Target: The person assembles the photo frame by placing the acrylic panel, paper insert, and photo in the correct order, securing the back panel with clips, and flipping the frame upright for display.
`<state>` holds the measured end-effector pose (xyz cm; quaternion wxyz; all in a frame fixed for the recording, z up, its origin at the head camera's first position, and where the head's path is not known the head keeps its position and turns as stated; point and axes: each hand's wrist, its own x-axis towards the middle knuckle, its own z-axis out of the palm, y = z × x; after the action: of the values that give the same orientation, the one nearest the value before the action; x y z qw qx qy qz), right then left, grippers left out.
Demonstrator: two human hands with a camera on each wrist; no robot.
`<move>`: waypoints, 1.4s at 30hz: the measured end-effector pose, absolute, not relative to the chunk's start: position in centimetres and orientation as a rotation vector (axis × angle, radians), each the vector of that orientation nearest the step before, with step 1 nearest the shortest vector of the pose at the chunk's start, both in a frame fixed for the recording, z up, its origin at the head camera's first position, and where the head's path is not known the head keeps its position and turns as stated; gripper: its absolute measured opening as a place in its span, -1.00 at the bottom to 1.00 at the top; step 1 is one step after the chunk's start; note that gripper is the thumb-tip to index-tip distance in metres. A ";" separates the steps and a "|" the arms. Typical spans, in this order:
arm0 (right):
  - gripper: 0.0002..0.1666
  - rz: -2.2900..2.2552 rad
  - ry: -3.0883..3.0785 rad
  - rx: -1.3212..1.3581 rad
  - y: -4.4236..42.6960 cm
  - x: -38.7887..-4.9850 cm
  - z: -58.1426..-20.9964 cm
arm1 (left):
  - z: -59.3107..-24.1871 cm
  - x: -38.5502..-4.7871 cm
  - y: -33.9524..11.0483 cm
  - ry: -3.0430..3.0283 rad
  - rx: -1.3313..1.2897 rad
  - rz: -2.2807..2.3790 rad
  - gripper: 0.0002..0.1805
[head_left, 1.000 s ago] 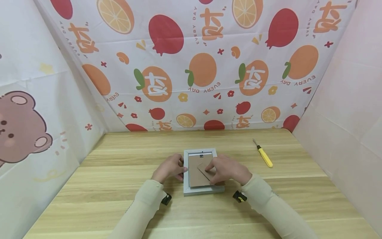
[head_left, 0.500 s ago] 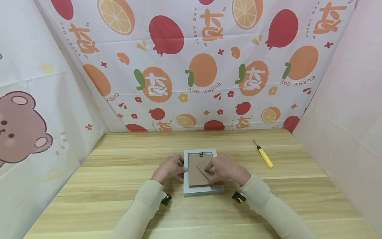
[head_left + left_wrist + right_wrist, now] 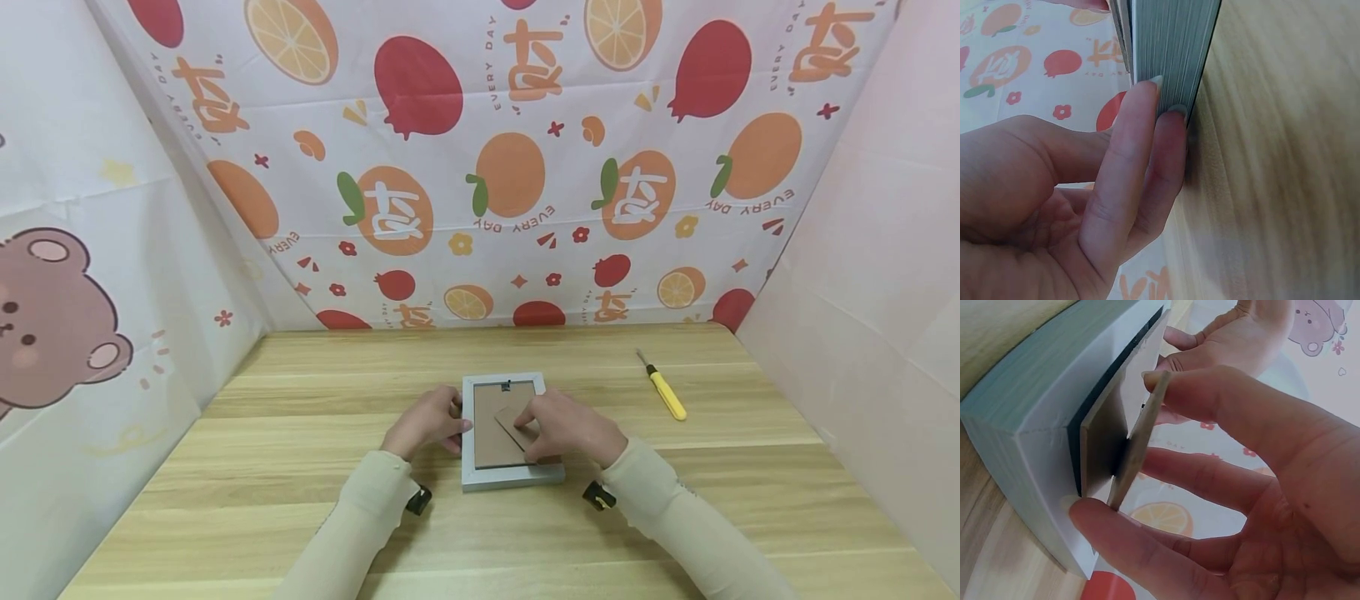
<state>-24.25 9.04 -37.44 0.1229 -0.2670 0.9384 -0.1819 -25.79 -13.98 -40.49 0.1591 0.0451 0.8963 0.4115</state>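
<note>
A light grey picture frame [image 3: 513, 477] lies face down on the table. Within its opening sits a brown backboard [image 3: 491, 446], its near edge standing slightly proud in the right wrist view. An easel stand [image 3: 1140, 444] rises at an angle from the board. With thumb and fingers, my right hand [image 3: 573, 427] pinches this stand, one fingertip close to the frame's inner edge. My left hand [image 3: 429, 423] holds the frame's left side, fingertips against the outer edge [image 3: 1175, 53] and thumb at the top. The frame's front is hidden.
A yellow-handled screwdriver [image 3: 666, 395] lies on the wooden table [image 3: 315, 375], right of the frame. A fruit-print cloth [image 3: 465, 208] hangs behind the table. Pale cloth walls stand at both sides.
The backboard has shifted slightly away from me and settled into the frame's opening; the white gap at its far edge is covered. Both hands have stayed almost in place.
</note>
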 end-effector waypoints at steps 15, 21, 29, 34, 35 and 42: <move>-0.50 -0.485 2.769 -0.785 8.8 -24.2 -37.8 | -40.6 -25.8 -14.0 2.560 0.133 1.181 -0.77; -0.48 -0.461 2.769 -0.804 8.7 -24.2 -37.9 | -40.6 -25.8 -14.0 2.558 0.128 1.183 -0.75; -0.46 -0.434 2.756 -0.807 8.6 -24.3 -37.9 | -40.5 -25.8 -14.0 2.566 0.130 1.179 -0.74; -0.45 -0.417 2.758 -0.804 8.6 -24.3 -38.0 | -40.5 -25.9 -14.0 2.572 0.140 1.175 -0.76; -0.45 -0.413 2.759 -0.805 8.6 -24.3 -38.0 | -40.5 -25.9 -14.0 2.574 0.138 1.173 -0.77; -0.44 -0.410 2.758 -0.804 8.7 -24.3 -38.0 | -40.5 -26.0 -14.1 2.573 0.134 1.161 -0.76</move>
<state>-24.31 8.66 -38.05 0.1195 -0.2750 0.9436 -0.1402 -25.98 -14.07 -40.52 0.1573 0.0467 0.8991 0.4058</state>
